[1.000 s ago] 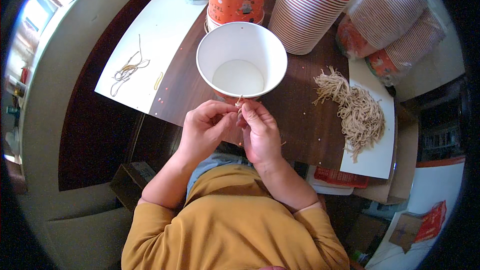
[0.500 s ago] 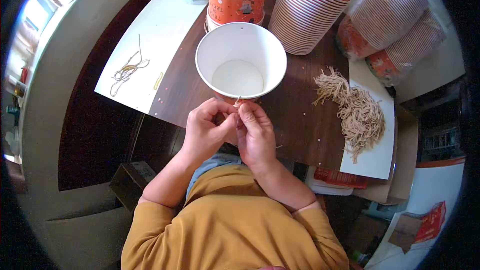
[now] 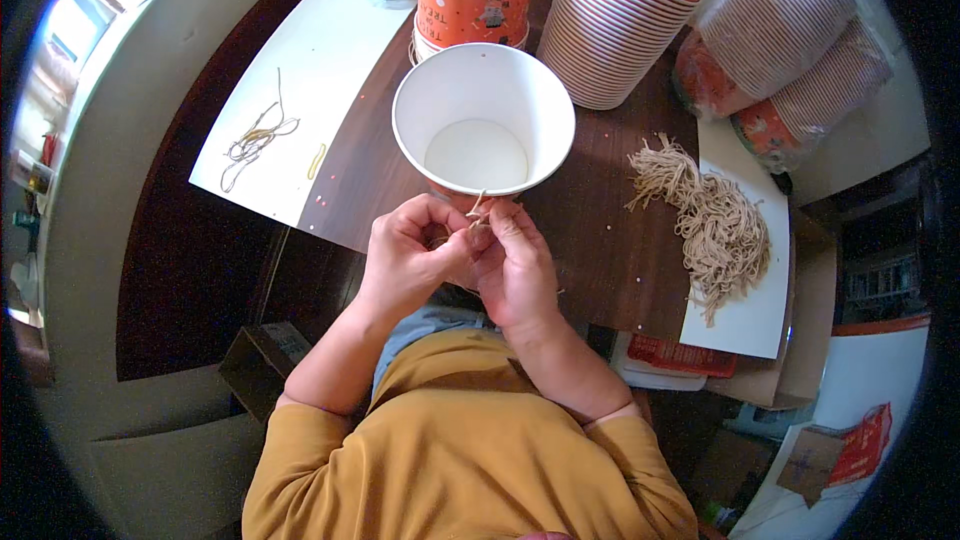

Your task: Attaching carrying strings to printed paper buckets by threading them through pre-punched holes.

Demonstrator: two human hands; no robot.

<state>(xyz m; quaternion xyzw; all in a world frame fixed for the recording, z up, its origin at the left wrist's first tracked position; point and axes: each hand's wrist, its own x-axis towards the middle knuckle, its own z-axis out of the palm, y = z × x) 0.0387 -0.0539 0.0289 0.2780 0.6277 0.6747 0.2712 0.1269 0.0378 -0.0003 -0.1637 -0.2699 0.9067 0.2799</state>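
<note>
My left hand [image 3: 408,252] and my right hand [image 3: 516,262] meet at the near rim of a paper bucket [image 3: 408,130], white inside, which stands mouth up. Between the fingertips of both hands runs a thin beige cord [image 3: 478,204], its short end sticking up against the rim. Left thumb and forefinger are closed on the cord. The right thumb and fingers pinch it too, and what lies under them is partly hidden. To the right, a tangled bundle of beige cords [image 3: 722,240] lies across the brown table and a white board.
Behind the bucket stand an upside-down orange printed bucket [image 3: 475,5] and a tall leaning stack of nested buckets [image 3: 615,30]. Plastic-wrapped stacks [image 3: 790,50] fill the back right. Loose dark cords [image 3: 258,140] lie on the left white board [image 3: 260,185]. A cardboard box [image 3: 262,365] stands low at left.
My right hand has shifted slightly right and its fingertips have moved a little off the left ones. More of the cord and its upright end shows. The bucket has barely moved.
</note>
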